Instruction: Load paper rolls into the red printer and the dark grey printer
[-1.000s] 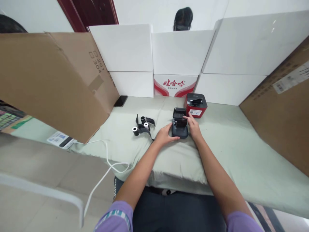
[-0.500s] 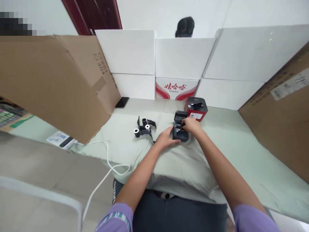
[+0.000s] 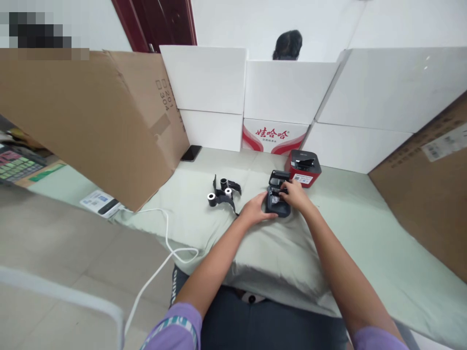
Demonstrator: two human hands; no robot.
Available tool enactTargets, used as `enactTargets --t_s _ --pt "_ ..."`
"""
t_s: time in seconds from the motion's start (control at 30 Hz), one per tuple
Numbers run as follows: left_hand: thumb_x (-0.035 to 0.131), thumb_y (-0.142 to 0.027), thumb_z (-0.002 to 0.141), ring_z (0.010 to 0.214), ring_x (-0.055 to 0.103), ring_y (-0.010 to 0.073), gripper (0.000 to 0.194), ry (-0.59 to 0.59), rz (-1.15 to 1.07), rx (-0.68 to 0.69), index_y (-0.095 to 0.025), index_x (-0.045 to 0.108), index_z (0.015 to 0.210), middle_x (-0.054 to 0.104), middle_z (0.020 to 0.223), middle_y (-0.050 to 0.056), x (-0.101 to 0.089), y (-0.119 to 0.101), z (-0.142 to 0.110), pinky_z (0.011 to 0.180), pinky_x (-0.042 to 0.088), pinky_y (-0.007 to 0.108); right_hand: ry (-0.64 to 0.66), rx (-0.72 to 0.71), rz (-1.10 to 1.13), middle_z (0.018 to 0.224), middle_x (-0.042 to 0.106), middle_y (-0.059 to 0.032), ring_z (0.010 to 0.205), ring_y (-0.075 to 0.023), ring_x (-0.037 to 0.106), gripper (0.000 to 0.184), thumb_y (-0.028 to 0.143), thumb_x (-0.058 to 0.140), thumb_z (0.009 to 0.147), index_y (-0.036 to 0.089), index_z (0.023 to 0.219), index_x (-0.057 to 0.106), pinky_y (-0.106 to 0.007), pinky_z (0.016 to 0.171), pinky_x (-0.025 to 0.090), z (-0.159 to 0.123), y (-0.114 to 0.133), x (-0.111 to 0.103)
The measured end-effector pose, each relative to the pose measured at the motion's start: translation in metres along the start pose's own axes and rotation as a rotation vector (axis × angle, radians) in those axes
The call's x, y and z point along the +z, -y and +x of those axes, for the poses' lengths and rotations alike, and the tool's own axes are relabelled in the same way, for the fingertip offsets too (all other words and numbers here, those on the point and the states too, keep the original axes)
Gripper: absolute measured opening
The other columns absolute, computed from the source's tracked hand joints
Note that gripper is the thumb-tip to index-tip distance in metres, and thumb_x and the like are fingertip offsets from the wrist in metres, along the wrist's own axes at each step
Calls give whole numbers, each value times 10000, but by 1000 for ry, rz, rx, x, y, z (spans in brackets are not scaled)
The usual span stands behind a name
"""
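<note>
A small dark printer [image 3: 280, 209] stands on the cloth with its lid [image 3: 278, 176] tipped up and its inner compartment showing. My left hand [image 3: 254, 209] is closed around its left side and front, thumb along the front edge. Over the compartment, the fingers of my right hand [image 3: 295, 194] are pinched and reach inside; whatever they hold is hidden. To the left lie a white-cored roll [image 3: 211, 200] with a black strip, a second small roll [image 3: 228, 192] and a black spool [image 3: 224, 183], their dark strips curling loosely.
A red and black boxy machine [image 3: 304, 169] stands just behind the printer. White boxes [image 3: 207, 80] wall the back, with cardboard boxes [image 3: 127, 126] at either side. A phone [image 3: 191, 153] lies back left. A white cable [image 3: 168, 233] hangs over the front edge. Someone's head shows beyond the boxes.
The view has shifted slightly, so everything sits a little further right. My right hand stays at the printer's compartment and my left still holds its side.
</note>
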State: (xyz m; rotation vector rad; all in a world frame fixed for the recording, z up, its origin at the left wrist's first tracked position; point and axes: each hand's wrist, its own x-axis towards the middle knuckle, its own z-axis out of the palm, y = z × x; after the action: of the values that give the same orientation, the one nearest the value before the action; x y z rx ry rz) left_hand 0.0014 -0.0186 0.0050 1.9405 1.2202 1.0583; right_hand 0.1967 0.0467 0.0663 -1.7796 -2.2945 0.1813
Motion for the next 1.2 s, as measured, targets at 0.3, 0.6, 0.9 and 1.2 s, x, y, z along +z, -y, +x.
enactTargets --t_s 0.3,0.6,0.9,1.2 --pt "875 -509 677 1368 559 348 965 0 1 -11 -198 473 1496 566 1500 152 -1 -2 0 1169 431 473 -144 -45 -65 1592 350 -176 1432 -396 336 226 207 526 940 186 1039 728 -552 1078 397 -11 4 -15" --pt "876 -494 677 1380 546 366 975 5 2 -21 -179 471 1505 551 1513 168 -3 -4 -1 1180 419 495 116 102 -156 1578 357 -100 1380 -415 341 310 364 741 851 337 1158 779 -513 1045 385 -6 19 -27" --pt "872 -496 681 1363 561 345 949 -13 0 -22 -210 478 1495 576 1489 143 -1 -2 -1 1174 424 477 125 105 -200 1354 489 -175 1320 -374 414 269 272 698 872 214 1130 748 -451 994 411 -1 35 -28" --pt "874 -530 668 1350 573 346 953 -12 6 -20 -209 492 1480 594 1468 142 -1 -2 0 1172 428 485 -91 -23 -249 1344 492 -242 1284 -413 435 276 212 633 869 143 1134 661 -506 979 425 -5 29 -31"
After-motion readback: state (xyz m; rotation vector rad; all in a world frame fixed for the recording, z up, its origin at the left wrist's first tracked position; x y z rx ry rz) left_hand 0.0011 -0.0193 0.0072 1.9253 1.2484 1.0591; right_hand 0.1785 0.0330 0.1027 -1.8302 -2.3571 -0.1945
